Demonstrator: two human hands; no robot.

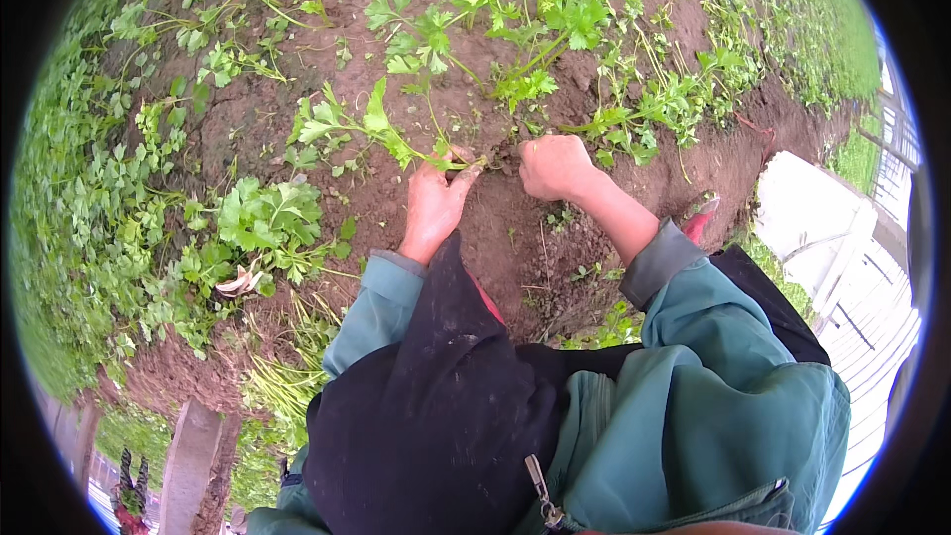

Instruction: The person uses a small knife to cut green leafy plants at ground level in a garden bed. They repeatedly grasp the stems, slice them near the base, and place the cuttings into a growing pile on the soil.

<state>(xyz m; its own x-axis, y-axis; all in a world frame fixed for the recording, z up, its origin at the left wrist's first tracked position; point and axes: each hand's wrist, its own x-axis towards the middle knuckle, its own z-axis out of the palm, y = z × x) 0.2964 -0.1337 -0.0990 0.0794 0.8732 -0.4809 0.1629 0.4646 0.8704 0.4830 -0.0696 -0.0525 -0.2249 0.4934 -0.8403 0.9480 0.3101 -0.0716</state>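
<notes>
My left hand [435, 200] pinches a leafy green stalk [390, 135], which looks like celery, between thumb and fingers. The stalk's pale cut or pulled end shows at the fingertips, and its leaves lean away to the left. Just to the right, my right hand [553, 167] is curled into a fist, knuckles up, close above the brown soil [494, 215]. Its fingertips and anything inside them are hidden. Beyond both hands a taller celery-like plant [535, 22] stands rooted in the bed.
Dense leafy plants [111, 215] cover the left side. Pulled stems [290, 371] lie in a heap at lower left, near a concrete post [192, 453]. A white container or sheet [806, 223] is at right. A person [132, 494] is far off at lower left.
</notes>
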